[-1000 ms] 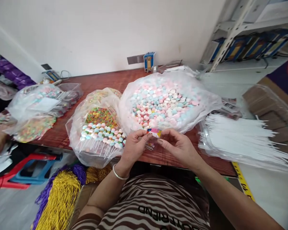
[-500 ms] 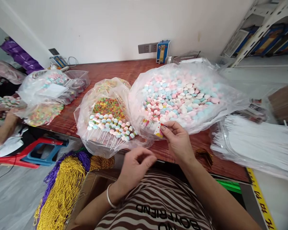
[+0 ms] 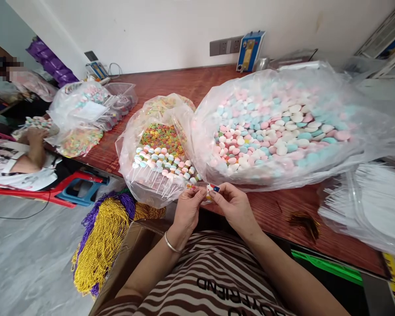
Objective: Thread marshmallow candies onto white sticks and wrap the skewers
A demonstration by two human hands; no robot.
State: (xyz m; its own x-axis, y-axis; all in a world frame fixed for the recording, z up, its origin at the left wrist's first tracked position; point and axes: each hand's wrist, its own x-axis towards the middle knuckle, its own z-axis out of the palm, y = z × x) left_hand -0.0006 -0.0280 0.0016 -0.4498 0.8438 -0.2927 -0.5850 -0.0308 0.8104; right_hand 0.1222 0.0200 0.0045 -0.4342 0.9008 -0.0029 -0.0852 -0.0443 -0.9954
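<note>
In front of my body, a small printed plastic packet (image 3: 212, 188) is pinched between both hands. My left hand (image 3: 188, 210) closes thumb and finger on its left side. On the right side, my right hand (image 3: 233, 202) grips it the same way; the fingers hide much of it. Just beyond my left hand lie several candy skewers (image 3: 166, 163) on white sticks, in an open clear bag (image 3: 128, 184) of colourful ring-shaped candy (image 3: 163, 136). A large clear bag of pastel, disc-shaped sweets (image 3: 276, 131) sits beyond my right hand.
White sticks (image 3: 382, 197) in plastic lie at the right, with gold twist ties (image 3: 304, 224) nearer me. Gold and purple bead strands (image 3: 102, 241) hang beside a cardboard box (image 3: 121, 259). A co-worker (image 3: 29, 162) sits at the left. A blue device (image 3: 250, 50) stands against the wall.
My left hand has moved up to the packet and taken hold of it. My right hand has brought the packet slightly lower and closer. The camera view has shifted.
</note>
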